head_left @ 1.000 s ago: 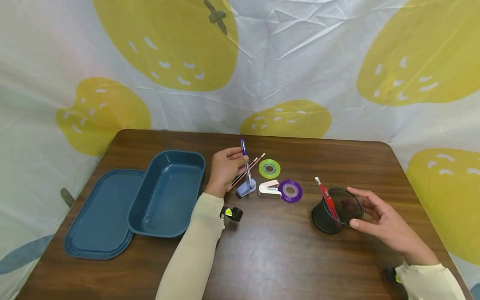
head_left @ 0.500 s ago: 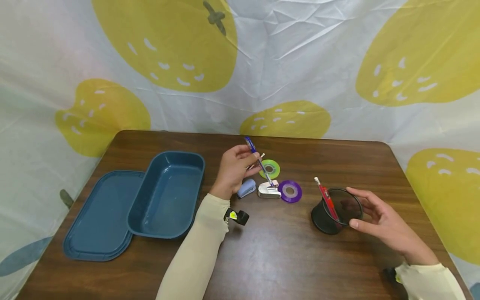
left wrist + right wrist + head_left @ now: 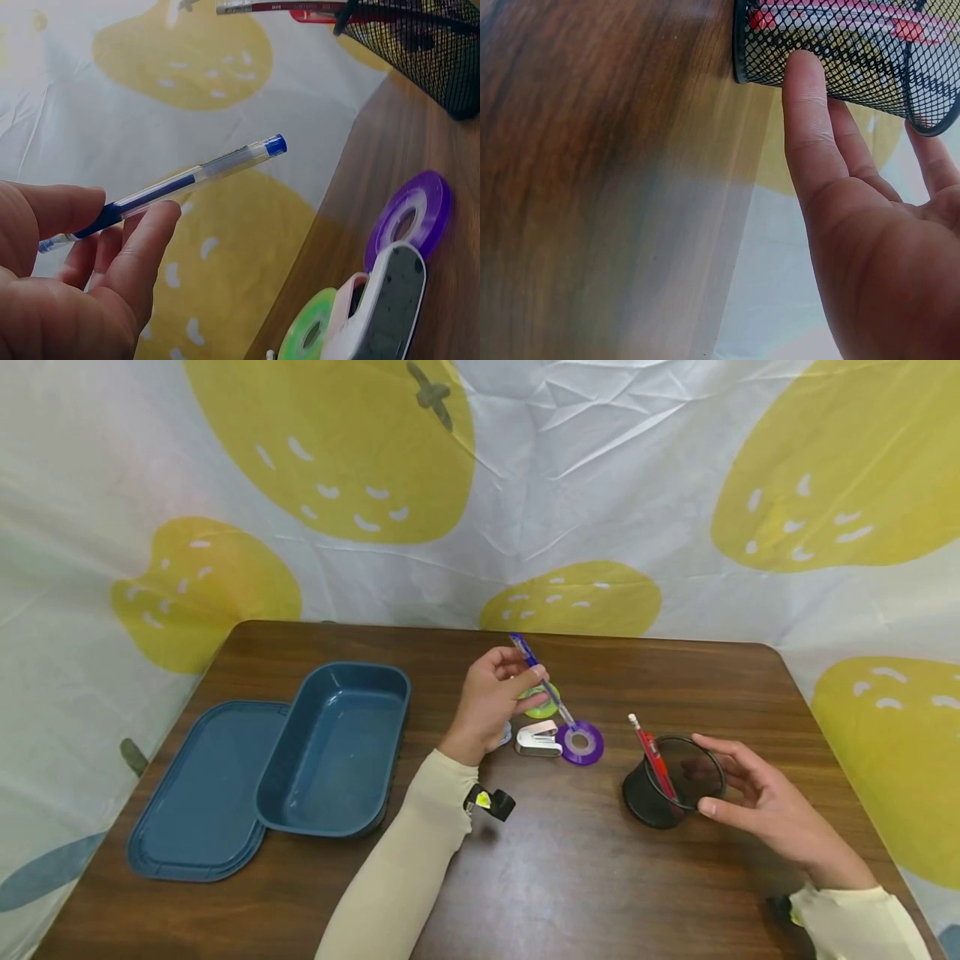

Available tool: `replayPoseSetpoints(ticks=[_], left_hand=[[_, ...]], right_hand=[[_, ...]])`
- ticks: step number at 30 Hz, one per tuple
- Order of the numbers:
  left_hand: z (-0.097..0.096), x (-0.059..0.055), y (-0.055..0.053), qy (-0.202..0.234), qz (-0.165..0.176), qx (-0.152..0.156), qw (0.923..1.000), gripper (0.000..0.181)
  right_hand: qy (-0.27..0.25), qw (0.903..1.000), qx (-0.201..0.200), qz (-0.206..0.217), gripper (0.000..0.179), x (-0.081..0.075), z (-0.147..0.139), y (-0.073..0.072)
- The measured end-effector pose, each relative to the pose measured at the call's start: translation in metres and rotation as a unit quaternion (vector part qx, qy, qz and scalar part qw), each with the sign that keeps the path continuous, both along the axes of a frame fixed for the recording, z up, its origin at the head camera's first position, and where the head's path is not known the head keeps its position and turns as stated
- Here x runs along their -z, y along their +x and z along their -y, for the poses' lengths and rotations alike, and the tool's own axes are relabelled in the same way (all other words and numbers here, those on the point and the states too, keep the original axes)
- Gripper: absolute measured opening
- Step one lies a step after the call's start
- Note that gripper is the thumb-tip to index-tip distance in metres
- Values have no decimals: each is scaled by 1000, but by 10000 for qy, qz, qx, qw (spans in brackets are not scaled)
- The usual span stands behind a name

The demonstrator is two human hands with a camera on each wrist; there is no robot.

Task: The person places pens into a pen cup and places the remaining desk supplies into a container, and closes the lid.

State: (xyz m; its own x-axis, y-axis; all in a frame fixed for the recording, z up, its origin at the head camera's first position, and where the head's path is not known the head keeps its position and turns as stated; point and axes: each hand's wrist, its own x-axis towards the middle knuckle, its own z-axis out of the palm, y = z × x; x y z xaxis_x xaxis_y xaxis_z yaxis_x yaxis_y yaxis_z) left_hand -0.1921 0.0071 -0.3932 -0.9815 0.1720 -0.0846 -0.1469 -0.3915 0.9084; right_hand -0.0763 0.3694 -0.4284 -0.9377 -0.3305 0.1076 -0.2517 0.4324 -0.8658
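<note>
My left hand (image 3: 487,703) pinches a blue pen (image 3: 225,165) between thumb and fingertips, its clear, blue-tipped end pointing right and down in the head view. That end overlaps a purple tape roll (image 3: 581,753) on the table. Thumb and fingers of my right hand (image 3: 780,817) grip a black mesh pen cup (image 3: 647,800) at its rim, tilting it toward the left. A red pencil (image 3: 637,731) with a white eraser and a red pen (image 3: 657,767) stick out of the cup. Below the left hand sit a small white stapler (image 3: 536,742) and a green tape roll (image 3: 542,708).
A light blue object (image 3: 506,737) is mostly hidden behind my left wrist. On the left side of the wooden table (image 3: 540,877), a deep blue plastic box (image 3: 270,802) partly overlaps its flat lid (image 3: 202,802). A lemon-patterned cloth (image 3: 420,585) hangs behind.
My left hand has moved to the right with the pen, from over the light blue object to over the purple tape. Pencils beside it have become hidden. The right hand and cup stay put.
</note>
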Motion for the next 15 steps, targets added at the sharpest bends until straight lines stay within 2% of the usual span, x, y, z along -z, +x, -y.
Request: replayPoseSetpoints(ticks=[4, 10, 15], left_hand=[[-6, -4, 1, 22, -97, 52, 9999, 21], [-15, -9, 4, 120, -67, 123, 9998, 18], [-23, -10, 8, 291, -25, 125, 9995, 14]], right_hand=[[-6, 10000, -42, -27, 77, -1, 0, -2], [-21, 9998, -156, -84, 78, 0, 0, -3], [29, 10000, -71, 49, 77, 0, 1, -3]])
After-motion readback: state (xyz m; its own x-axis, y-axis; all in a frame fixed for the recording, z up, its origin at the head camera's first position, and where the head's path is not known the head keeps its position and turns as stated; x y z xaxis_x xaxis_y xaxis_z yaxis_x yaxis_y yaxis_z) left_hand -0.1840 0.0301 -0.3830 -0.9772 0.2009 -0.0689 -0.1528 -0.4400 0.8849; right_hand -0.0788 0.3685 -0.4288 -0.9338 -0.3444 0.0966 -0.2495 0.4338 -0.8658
